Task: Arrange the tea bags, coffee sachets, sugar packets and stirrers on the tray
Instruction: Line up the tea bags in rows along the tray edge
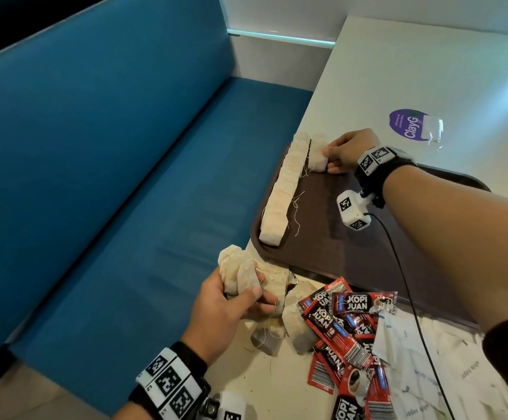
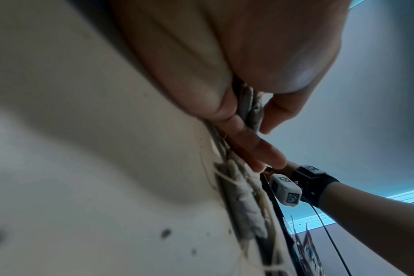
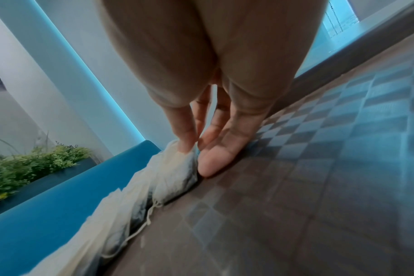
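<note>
So my right hand (image 1: 342, 154) is at the far end of the brown tray (image 1: 352, 247), fingers pinched on one tea bag (image 1: 318, 160), holding it upright just beside the far end of the tea bag row (image 1: 283, 189). That row runs along the tray's left rim; the bags overlap too much for me to count. My left hand (image 1: 231, 307) is off the tray's near corner, clamped on a bunch of tea bags (image 1: 237, 272), maybe three or four. A few more loose tea bags (image 1: 292, 325) lie on the worktop (image 1: 428, 71) right under that hand. The red coffee sachets (image 1: 346, 325) are piled near the tray's front edge, at least six. White sugar packets (image 1: 422, 362) lie just right of them, count unclear.
</note>
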{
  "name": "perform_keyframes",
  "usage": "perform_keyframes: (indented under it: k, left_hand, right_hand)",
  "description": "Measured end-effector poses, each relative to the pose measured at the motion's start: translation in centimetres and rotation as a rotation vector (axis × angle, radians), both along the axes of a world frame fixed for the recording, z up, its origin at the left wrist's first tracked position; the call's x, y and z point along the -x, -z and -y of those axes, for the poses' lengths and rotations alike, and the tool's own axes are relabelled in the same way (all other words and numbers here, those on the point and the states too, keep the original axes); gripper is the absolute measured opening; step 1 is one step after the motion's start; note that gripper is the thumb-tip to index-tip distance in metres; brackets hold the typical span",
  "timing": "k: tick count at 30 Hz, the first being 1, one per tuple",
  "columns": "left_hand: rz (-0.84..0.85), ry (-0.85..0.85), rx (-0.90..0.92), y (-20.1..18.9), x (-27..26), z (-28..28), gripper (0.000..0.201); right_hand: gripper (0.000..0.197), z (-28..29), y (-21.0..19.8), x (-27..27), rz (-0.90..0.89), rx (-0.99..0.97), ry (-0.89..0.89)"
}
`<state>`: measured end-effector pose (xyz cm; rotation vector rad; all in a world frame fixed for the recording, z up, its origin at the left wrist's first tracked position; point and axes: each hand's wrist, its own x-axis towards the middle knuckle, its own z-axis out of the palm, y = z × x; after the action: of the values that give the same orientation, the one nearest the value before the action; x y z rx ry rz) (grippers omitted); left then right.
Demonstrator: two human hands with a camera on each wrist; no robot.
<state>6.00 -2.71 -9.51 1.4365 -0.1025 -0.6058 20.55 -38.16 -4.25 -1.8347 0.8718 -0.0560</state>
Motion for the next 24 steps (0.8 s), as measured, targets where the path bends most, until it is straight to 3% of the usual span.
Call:
perform_keyframes:
  k: [14, 17, 24]
  left_hand:
    - [-0.025, -0.018, 0.008, -0.2, 0.1, 0.1, 0.013]
    - [-0.014, -0.027, 0.012, -0.3, 0.1, 0.2, 0.013]
    - [-0.016, -0.03, 0.02, -0.7, 0.3, 0.3, 0.013]
  right_hand:
    - [0.024, -1.8, -1.9, 1.5, -0.016, 0.044, 0.059]
    - [0.015, -3.3, -3.9, 3.2, 0.012, 0.187, -0.04]
    - [0.007, -10.6, -8.9, 11.0, 0.155, 0.421, -0.461]
